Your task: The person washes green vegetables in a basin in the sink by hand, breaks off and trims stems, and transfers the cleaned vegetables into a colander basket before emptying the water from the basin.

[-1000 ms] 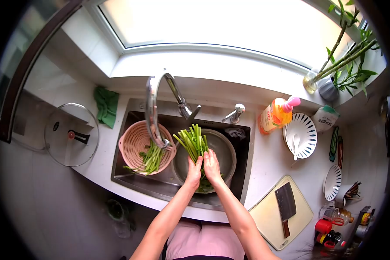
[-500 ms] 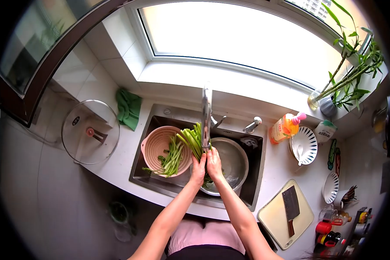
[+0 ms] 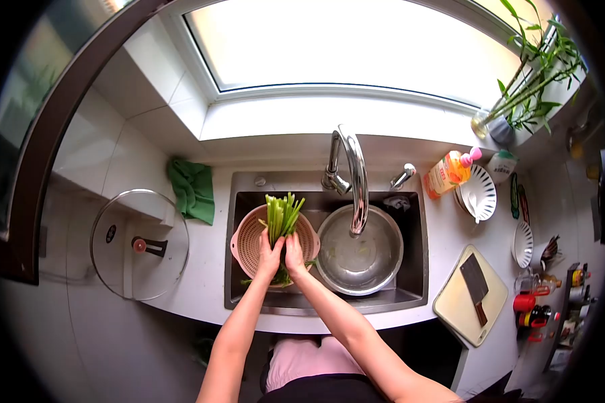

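Both my hands hold a bunch of green leafy vegetable stems point(image 3: 282, 215) upright over the pink colander point(image 3: 243, 236) in the left part of the sink point(image 3: 410, 285). My left hand point(image 3: 269, 256) wraps the bunch from the left, and my right hand point(image 3: 295, 255) presses against it from the right. Cut ends point toward the window, while leafy parts hang below my palms. My hands and the bunch hide much of the colander's inside. To their right, a steel basin point(image 3: 366, 269) stands in the sink beneath the curved faucet point(image 3: 359, 178).
A green cloth point(image 3: 191, 191) and a glass lid point(image 3: 140, 245) are at the left. On the right are an orange pump bottle point(image 3: 447, 174), bowls point(image 3: 480, 191) and a cutting board point(image 3: 450, 305) bearing a cleaver point(image 3: 475, 279). Potted green stalks point(image 3: 534, 87) stand by the window.
My hands have carried the bunch left, from under the faucet at the basin to above the colander. The camera view has shifted slightly.
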Demonstrator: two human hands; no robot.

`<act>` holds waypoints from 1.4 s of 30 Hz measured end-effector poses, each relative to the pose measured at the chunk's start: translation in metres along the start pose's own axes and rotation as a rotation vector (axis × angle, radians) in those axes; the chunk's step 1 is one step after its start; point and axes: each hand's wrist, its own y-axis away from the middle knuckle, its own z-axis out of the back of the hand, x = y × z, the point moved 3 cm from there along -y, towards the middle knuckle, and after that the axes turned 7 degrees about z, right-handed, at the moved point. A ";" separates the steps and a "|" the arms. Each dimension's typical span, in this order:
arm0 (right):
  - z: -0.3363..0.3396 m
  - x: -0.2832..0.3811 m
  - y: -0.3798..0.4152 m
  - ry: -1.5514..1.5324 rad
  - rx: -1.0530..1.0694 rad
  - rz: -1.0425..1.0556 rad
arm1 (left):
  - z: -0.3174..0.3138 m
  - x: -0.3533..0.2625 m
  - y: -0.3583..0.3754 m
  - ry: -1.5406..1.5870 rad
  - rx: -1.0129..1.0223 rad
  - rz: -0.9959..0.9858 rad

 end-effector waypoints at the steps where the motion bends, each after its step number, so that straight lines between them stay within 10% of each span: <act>1: -0.002 0.002 0.008 -0.013 0.028 -0.078 | 0.003 0.017 0.003 -0.085 0.002 0.007; 7: 0.027 -0.012 0.034 0.739 0.363 -0.233 | 0.017 0.071 0.007 -0.773 0.487 0.669; 15: 0.124 0.014 0.014 0.751 0.058 0.284 | 0.032 0.049 0.020 -0.859 0.218 0.324; 24: 0.281 0.012 0.015 1.214 -0.035 -0.204 | 0.033 0.073 0.006 -0.988 -0.067 0.222; 26: 0.287 0.049 0.026 1.440 -0.485 -0.081 | 0.024 0.068 -0.003 -1.057 -0.143 0.313; 31: 0.327 0.005 0.034 0.927 -0.532 -0.590 | 0.020 0.079 -0.027 -1.249 -0.139 0.184; 35: 0.403 -0.098 0.039 0.633 -0.571 -0.605 | 0.031 0.049 -0.041 -1.223 -0.025 0.024; 42: 0.374 -0.026 0.044 0.282 -0.364 -0.883 | 0.073 -0.009 -0.047 -0.934 0.356 -0.148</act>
